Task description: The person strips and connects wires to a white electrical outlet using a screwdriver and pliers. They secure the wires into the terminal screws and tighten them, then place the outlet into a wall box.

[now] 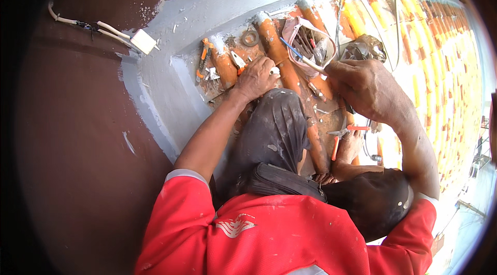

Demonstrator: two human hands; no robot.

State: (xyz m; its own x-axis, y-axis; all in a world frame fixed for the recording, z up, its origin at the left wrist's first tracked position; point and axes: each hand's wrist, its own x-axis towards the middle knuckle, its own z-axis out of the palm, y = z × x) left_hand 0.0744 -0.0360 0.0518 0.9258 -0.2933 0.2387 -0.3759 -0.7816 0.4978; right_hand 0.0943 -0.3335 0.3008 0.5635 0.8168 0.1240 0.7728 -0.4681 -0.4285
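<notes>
My left hand is closed beside my raised knee, with a small white piece showing at its fingertips. My right hand pinches a thin white cable-like piece with a blue end that crosses over an open pink bag. Tools and small items fill that bag. Near my left hand lie pliers with orange handles, an orange and black cutting tool and a roll of black tape. Another pair of orange-handled pliers lies by my bare foot.
I sit on orange roof tiles in ridged rows. A grey-painted ledge and brown wall border the left. A white box on a cable hangs there. Loose cables and a dark plastic bag lie to the right.
</notes>
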